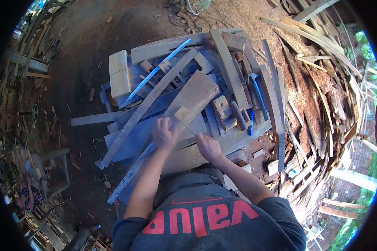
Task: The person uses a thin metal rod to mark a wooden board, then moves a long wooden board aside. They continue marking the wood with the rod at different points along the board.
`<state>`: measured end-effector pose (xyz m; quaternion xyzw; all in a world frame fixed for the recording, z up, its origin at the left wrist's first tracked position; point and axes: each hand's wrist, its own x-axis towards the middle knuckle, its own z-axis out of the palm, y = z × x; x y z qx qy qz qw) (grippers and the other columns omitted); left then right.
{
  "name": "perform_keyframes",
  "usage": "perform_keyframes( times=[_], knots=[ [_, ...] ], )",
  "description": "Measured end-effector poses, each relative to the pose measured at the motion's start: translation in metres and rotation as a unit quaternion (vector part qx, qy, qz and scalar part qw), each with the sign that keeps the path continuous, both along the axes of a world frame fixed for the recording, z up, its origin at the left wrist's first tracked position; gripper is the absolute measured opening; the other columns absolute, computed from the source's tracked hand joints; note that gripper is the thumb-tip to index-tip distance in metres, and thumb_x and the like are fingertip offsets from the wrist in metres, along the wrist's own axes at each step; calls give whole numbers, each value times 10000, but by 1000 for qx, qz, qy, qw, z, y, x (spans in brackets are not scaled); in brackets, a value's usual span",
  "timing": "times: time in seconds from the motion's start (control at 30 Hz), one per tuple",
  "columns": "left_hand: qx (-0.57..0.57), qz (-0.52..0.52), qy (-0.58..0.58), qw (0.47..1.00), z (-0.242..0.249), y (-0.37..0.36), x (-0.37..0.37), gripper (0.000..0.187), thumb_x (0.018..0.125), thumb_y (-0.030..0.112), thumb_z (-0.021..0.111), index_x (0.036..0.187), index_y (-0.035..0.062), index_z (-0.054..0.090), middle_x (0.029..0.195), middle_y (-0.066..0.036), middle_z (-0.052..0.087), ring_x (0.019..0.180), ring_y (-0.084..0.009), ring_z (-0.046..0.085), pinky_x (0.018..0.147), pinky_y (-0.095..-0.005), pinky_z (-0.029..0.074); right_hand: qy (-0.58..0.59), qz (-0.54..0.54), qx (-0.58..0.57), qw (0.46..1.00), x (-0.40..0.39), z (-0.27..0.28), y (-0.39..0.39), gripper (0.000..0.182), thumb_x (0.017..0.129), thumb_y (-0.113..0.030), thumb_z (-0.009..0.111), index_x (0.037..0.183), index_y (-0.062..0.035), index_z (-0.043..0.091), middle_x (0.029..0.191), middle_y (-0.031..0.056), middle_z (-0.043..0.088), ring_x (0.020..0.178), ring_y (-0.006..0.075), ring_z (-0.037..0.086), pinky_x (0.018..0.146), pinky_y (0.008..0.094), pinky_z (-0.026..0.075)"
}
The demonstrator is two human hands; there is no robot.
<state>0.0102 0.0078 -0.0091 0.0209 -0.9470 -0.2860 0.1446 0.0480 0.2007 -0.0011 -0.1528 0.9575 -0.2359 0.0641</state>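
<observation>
My left hand [166, 134] is closed beside a small light wood block [181, 113] that lies on a thick wooden piece [195, 93]. A thin dark rod or blade [188, 129] runs slantwise past the block, its lower end in the closed fingers of my right hand [208, 146]. What my left fingers hold, if anything, is too small to make out. A long narrow wood strip [148, 106] and a blue-white measuring strip [159, 69] lie beyond my left hand.
To the right lie a chisel-like handle [238, 116], a blue marker [251, 122] and a blue-handled hammer [258, 96]. Two pale blocks [120, 74] stand at the bench's left end. Wood scraps lie around on the ground. A person [28, 196] is at the far left.
</observation>
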Motion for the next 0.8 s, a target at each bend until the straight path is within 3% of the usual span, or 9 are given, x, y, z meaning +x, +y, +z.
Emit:
perform_keyframes(
  times=[0.27, 0.47, 0.8],
  knots=[
    [-13, -6, -10, 1000, 5, 1, 3, 335, 781, 267, 690, 1016, 68, 559, 946, -127, 549, 902, -339, 546, 772, -446, 449, -37, -1, 36, 999, -37, -5, -42, 110, 926, -178, 481, 934, -75, 443, 759, 145, 626, 723, 339, 658, 596, 434, 533],
    [-19, -3, -27, 999, -3, 1, 4, 368, 798, 310, 663, 1069, 92, 543, 987, -114, 528, 954, -321, 517, 819, -421, 425, -40, -17, 31, 999, 14, -1, 4, 131, 933, -202, 489, 945, -79, 444, 774, 144, 635, 738, 341, 657, 623, 438, 532],
    [-40, -6, -27, 999, -3, 1, 5, 377, 811, 332, 649, 1079, 89, 541, 993, -114, 528, 960, -315, 518, 822, -421, 422, -60, -21, 13, 998, -24, 3, -34, 151, 953, -231, 479, 956, -84, 445, 776, 146, 632, 764, 339, 655, 635, 458, 523]
  ],
)
